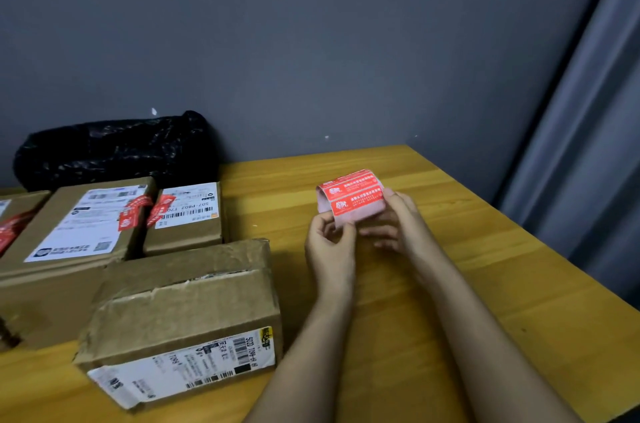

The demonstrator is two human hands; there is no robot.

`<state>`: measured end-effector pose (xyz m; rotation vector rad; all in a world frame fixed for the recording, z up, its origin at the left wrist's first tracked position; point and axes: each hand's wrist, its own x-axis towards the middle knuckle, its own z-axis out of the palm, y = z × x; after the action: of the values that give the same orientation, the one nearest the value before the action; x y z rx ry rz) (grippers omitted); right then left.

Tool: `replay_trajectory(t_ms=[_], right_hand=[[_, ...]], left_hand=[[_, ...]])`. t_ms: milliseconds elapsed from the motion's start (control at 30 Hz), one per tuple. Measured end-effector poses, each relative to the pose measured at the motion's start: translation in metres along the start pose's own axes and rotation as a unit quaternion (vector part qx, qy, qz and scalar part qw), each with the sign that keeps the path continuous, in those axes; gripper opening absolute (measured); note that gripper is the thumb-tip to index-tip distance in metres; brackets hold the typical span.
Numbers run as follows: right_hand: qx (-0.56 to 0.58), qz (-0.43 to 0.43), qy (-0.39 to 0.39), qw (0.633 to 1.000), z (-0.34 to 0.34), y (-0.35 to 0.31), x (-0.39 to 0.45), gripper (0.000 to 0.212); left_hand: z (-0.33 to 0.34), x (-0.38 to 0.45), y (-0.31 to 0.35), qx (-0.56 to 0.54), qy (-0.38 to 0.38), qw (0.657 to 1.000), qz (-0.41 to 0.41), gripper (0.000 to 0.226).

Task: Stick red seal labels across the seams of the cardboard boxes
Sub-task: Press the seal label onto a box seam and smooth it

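Observation:
Above the wooden table (485, 284), both my hands hold a roll of red seal labels (351, 195). My right hand (394, 221) grips the roll from the right side. My left hand (329, 242) pinches the lower left edge of the label strip. To the left, a plain cardboard box (187, 311) lies nearest me, its top seam bare of red labels. Behind it stand a large box (69, 232) and a small box (188, 218), each with red labels stuck by its white shipping label. Another box (14, 214) with a red label is cut off at the left edge.
A black plastic bag (114, 148) lies against the grey wall behind the boxes. A grey curtain (588, 128) hangs at the right past the table's edge. Bare wood shows under and to the right of my hands.

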<state>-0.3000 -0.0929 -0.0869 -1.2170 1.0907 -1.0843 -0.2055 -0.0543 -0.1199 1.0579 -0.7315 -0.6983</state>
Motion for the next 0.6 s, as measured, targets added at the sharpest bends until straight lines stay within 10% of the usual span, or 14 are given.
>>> replay_trajectory(t_ms=[100,333,600], right_hand=[[0.001,-0.023,-0.001,1.0,-0.003,0.003,-0.003,0.025],[-0.017,-0.038,0.005,0.999,-0.001,0.012,-0.001,0.024],[-0.249,-0.114,0.064,0.96,-0.005,0.02,-0.005,0.038]], left_hand=[[-0.001,-0.001,-0.007,0.086,0.007,0.996,0.015,0.017],[0.0,-0.012,0.002,0.161,0.029,0.987,0.01,0.081],[-0.004,-0.005,0.001,0.01,0.024,1.0,-0.011,0.048]])
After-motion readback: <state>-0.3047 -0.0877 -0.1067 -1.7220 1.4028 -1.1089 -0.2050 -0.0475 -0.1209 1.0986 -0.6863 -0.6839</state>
